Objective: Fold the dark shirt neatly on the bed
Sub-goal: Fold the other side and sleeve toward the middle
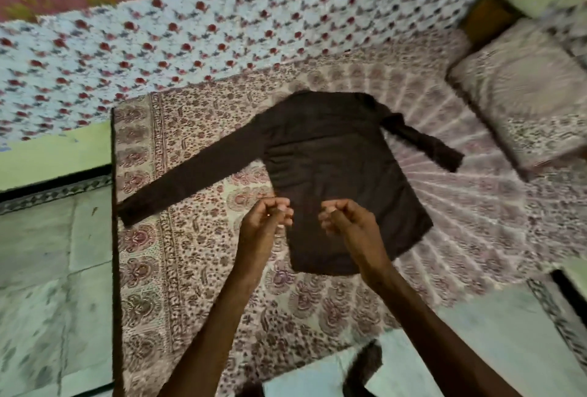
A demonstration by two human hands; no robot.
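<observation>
I see the dark shirt (333, 168) flat on the bed (190, 269), not folded yet; my left hand (266, 215) and right hand (344, 217) hover curled, empty.

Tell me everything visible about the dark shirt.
The dark shirt is long-sleeved and dark brown, lying flat and unfolded on the patterned bedsheet, hem toward the person. One sleeve stretches straight toward the bed's edge; the other sleeve angles out, kinked at the shoulder. The left hand and right hand, fingers curled, hover over its lower part, gripping none of it.
</observation>
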